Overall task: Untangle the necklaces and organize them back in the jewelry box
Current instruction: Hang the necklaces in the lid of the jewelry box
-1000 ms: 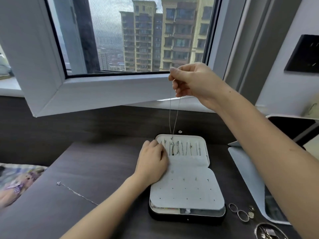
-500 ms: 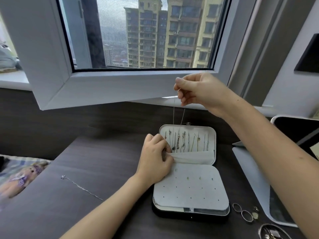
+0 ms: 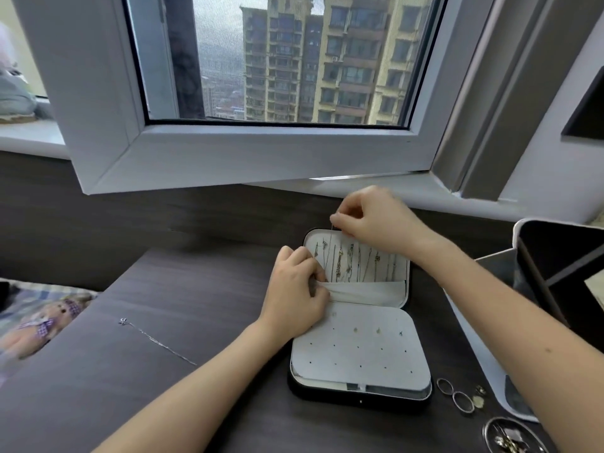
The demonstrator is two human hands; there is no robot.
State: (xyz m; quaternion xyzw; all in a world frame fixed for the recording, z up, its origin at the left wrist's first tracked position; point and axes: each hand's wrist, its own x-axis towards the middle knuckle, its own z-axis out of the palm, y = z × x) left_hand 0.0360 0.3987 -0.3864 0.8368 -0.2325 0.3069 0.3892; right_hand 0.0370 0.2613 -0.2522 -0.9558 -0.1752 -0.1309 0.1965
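The right hand (image 3: pixel 376 220) makes a tight grip with thumb and forefinger on the top end of a thin necklace (image 3: pixel 331 246). The chain hangs straight down from this grip and lies over the left part of the open lid of the jewelry box (image 3: pixel 359 398). The grip itself is just above the far edge of the lid. To the right of it, under the wrist, other chains (image 3: pixel 359 263) hang in a row inside the lid.

Below the grip, the left hand (image 3: pixel 295 289) rests on the left edge of the box. Its curled fingers hold the left end of the grey pocket (image 3: pixel 366 292) that crosses the bottom of the lid. The lower end of the held necklace reaches toward this pocket, beside the fingers; I cannot tell if it goes inside.

Far to the left of both hands, a second necklace (image 3: pixel 157 340) lies stretched on the dark tabletop (image 3: pixel 212 387). Near the right forearm are some rings (image 3: pixel 462 401) and a small dish (image 3: pixel 487 433).
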